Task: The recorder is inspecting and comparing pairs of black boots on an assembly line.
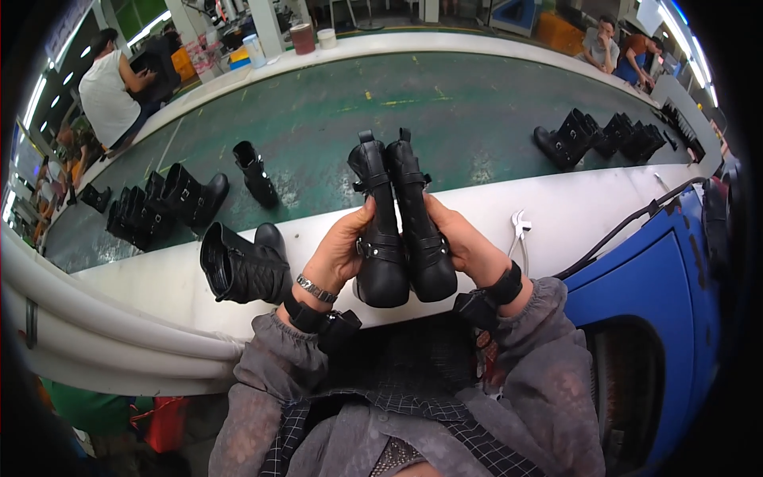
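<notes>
My left hand (338, 246) is closed round the outer side of one black buckled boot (378, 219). On the other side, my right hand (465, 241) grips the matching black boot (419, 226). The two boots are held side by side, touching, toes toward me and shafts pointing away, above the white tabletop edge. Straps with small metal buckles cross them. Another pair of black boots (245, 266) lies on the white surface beside my left wrist. To the right of my right hand rest pliers (519, 232) with light-coloured jaws.
A green conveyor belt (318, 103) runs beyond the white tabletop (556, 195), bearing black boots (187, 193) at left and more boots (572, 137) at right. A blue machine (636, 278) stands at my right, white hoses (103, 310) at my left. Several people sit across the belt.
</notes>
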Motion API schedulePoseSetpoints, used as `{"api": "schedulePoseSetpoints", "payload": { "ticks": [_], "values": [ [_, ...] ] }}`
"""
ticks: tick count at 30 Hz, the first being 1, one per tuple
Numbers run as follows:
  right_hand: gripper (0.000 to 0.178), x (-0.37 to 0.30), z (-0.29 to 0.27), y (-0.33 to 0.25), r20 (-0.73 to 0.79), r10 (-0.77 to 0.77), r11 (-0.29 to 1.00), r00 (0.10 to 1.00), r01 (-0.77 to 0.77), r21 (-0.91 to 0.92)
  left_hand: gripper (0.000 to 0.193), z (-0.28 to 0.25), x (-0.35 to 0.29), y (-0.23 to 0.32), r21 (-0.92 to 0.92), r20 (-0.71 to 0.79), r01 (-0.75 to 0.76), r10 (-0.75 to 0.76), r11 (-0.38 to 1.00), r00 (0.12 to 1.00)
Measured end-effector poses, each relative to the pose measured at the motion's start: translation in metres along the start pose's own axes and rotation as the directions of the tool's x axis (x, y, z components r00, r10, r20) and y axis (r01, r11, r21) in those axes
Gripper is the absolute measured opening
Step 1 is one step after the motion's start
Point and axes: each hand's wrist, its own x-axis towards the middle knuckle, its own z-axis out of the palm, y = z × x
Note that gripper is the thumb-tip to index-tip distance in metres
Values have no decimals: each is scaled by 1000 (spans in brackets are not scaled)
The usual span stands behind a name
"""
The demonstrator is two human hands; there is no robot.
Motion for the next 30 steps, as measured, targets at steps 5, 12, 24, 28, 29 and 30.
{"api": "schedulePoseSetpoints", "payload": {
  "ticks": [5,12,24,28,29,30],
  "values": [
    [39,24,-7,-6,-109,19,999,994,-15,38,33,-7,21,5,-25,-80,13,-15,1000,997],
    [37,39,-20,-3,-80,25,997,996,-19,79,29,-14,28,4,-9,-53,-19,19,1000,998],
    [41,21,-9,3,-41,-63,997,997,64,38,35,-9,22,-3,-97,19,-22,24,995,1000],
    [41,14,-8,7,-20,-73,997,997,74,13,34,-10,16,-8,-76,28,-27,30,997,999],
    [41,13,-9,8,-44,-64,998,997,64,9,34,-10,15,-8,-65,21,-33,34,997,999],
    [41,13,-10,9,-16,-66,998,998,66,14,34,-9,14,-9,-54,16,-38,39,998,999]
  ]
}}
